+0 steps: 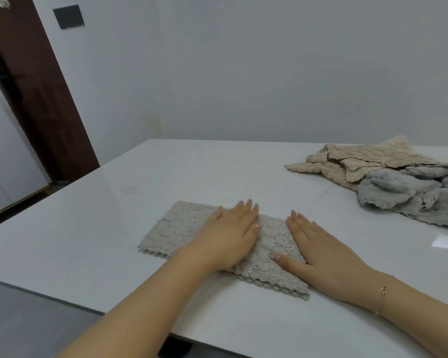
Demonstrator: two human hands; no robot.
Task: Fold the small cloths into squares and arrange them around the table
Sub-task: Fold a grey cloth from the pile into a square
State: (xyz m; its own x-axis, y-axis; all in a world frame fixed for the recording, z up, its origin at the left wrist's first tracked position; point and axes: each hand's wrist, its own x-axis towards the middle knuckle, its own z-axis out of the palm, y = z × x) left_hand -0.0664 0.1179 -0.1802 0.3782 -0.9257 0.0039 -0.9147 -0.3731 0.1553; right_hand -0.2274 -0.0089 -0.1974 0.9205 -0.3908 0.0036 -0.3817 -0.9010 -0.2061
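- The desk is white and glossy, standing against a plain pale wall; a dark brown door is off past its left corner.
- A grey cloth lies folded into a long strip near the desk's front edge.
- My left hand lies flat, fingers spread, pressing on the strip's middle.
- My right hand is flat and open too, on the strip's right end, thumb on the fabric; a bracelet circles that wrist.
- A pile of beige and grey cloths sits by the right edge.
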